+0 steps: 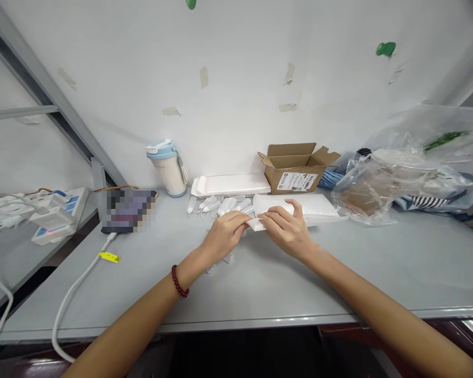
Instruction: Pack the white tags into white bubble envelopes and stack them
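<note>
A white padded envelope (319, 206) lies across the grey table with its near left corner lifted. At that corner my left hand (224, 235) pinches the edge between thumb and fingers. My right hand (287, 230) is closed on the envelope's near edge, just right of the left hand, one finger raised. Small clear-and-white plastic pieces (227, 205) with thin cords lie in a row behind my left hand. A few more clear pieces (227, 258) sit partly hidden beneath my left wrist. Farther back rests a flat white stack (232, 185) of similar envelopes.
An open cardboard box (295, 176) stands against the wall. To its right is a clear plastic bag (378, 189) with things inside. A blue-lidded cup (169, 170), a phone (129, 210) with a white cable (76, 289), and a power strip (63, 218) are at left.
</note>
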`<action>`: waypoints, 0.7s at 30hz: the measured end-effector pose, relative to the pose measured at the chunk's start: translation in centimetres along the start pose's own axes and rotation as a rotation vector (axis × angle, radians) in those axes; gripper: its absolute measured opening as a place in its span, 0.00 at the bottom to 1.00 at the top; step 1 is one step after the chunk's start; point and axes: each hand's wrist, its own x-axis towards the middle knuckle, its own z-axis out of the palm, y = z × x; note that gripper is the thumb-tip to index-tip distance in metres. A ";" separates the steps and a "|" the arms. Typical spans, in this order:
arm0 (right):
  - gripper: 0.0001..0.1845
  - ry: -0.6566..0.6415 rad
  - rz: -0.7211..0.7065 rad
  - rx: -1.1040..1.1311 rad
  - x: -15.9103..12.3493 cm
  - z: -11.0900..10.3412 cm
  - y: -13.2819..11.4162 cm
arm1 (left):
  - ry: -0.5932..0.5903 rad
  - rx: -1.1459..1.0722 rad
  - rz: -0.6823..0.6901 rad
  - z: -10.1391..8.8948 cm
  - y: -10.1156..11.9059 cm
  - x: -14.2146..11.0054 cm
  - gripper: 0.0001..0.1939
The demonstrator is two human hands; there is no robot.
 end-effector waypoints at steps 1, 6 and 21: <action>0.11 0.015 0.012 0.000 0.1 -0.1 0.1 | 0.013 -0.008 -0.031 0.0 0.2 0.1 0.12; 0.22 0.127 0.185 -0.033 0.5 -0.7 1.5 | 0.027 -0.244 -0.345 -0.2 1.0 1.8 0.11; 0.25 -0.372 0.248 0.077 -1.2 0.9 6.1 | -0.092 -0.668 -0.616 2.6 -2.2 8.9 0.12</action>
